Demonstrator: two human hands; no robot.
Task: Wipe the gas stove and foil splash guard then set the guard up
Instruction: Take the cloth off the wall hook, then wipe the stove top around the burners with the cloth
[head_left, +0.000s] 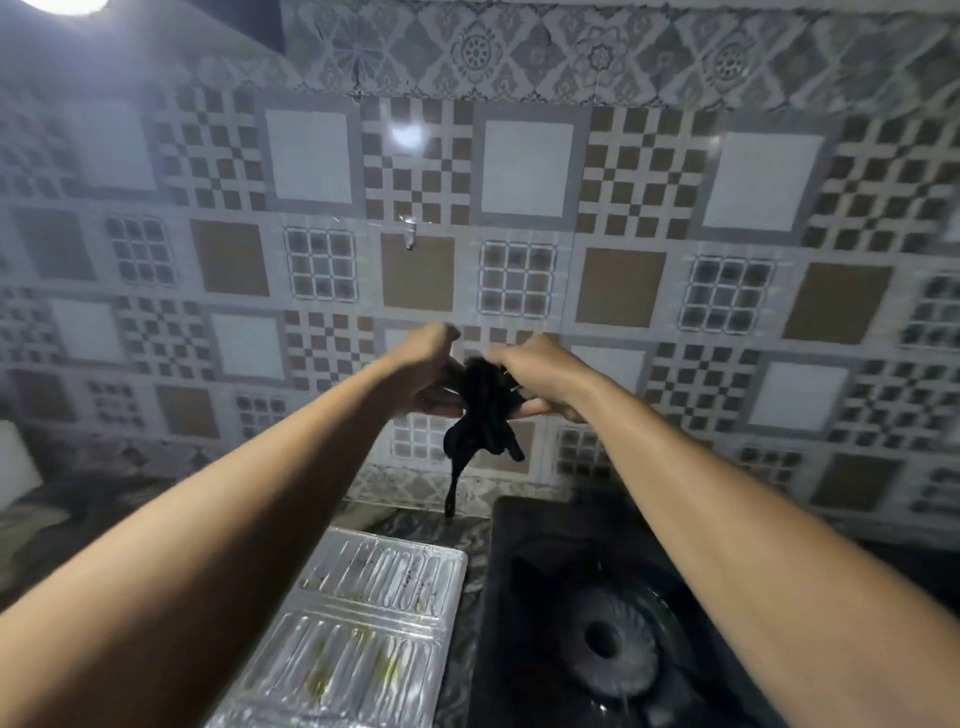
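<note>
Both arms reach forward at chest height in front of the tiled wall. My left hand (428, 371) and my right hand (537, 374) both grip a bunched black cloth (480, 410), with a loose tail of it hanging down between them. Below on the right lies the black gas stove (519, 519) with its round burner (610, 642). The ribbed foil splash guard (363, 618) lies flat on the counter to the left of the stove, with yellowish stains on it.
A patterned tile wall (519, 166) fills the background, with a small hook (410, 234) above the hands. The dark marbled counter (78, 514) runs to the left, where a white object (15, 462) sits at the frame edge. A bright lamp (62, 5) glares at top left.
</note>
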